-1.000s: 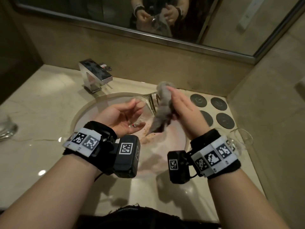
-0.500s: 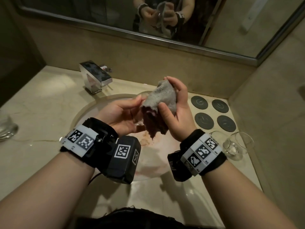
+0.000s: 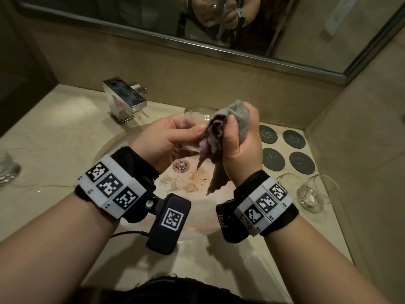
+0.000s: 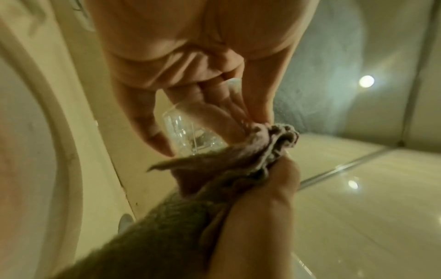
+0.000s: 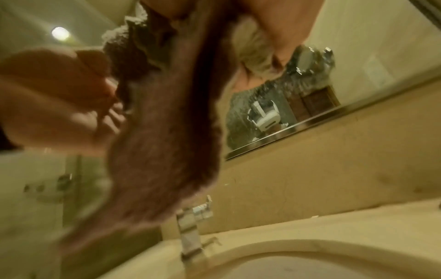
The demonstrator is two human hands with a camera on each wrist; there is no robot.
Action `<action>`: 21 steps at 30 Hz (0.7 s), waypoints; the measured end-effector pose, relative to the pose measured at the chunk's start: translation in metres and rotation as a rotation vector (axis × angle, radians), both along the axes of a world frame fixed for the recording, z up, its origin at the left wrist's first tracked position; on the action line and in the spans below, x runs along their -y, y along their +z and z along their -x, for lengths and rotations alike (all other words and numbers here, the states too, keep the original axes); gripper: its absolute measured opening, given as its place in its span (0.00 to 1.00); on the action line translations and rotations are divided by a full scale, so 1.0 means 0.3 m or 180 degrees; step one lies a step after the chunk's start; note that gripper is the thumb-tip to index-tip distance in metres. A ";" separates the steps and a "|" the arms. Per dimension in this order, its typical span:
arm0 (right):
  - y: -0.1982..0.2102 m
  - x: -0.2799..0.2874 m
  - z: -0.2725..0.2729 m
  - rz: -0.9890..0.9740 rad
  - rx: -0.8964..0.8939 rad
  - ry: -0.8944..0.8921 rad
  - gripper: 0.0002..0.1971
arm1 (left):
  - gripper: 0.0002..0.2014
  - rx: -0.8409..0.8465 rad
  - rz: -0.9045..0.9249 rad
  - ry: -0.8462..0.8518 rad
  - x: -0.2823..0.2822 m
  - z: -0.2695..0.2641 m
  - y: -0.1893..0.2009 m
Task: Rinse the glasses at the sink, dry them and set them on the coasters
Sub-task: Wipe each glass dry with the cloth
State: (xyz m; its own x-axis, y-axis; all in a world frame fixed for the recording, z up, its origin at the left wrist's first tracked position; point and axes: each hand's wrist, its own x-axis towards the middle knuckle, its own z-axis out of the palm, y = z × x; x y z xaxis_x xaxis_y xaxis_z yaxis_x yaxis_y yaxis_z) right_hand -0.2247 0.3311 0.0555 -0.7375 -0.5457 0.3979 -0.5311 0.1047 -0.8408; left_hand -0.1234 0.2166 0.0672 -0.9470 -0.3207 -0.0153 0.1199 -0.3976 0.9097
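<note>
grey cloth sits bunched in the right hand, whose fingers curl tight round it, one tail hanging toward the sink. the left hand cradles the glass over the basin, fingers curled about its lower body; the glass lies tilted, rim up and away toward the tap, cloth pressed against its right flank. drying looks under way. four coasters wait on the bench to the right, nearer the right hand, all bare; two more glasses lie just before them.
</note>
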 end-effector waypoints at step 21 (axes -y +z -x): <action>0.056 0.004 0.104 0.0064 -0.1153 0.0812 0.20 | 0.16 0.0737 -0.0743 -0.0329 0.070 0.053 0.107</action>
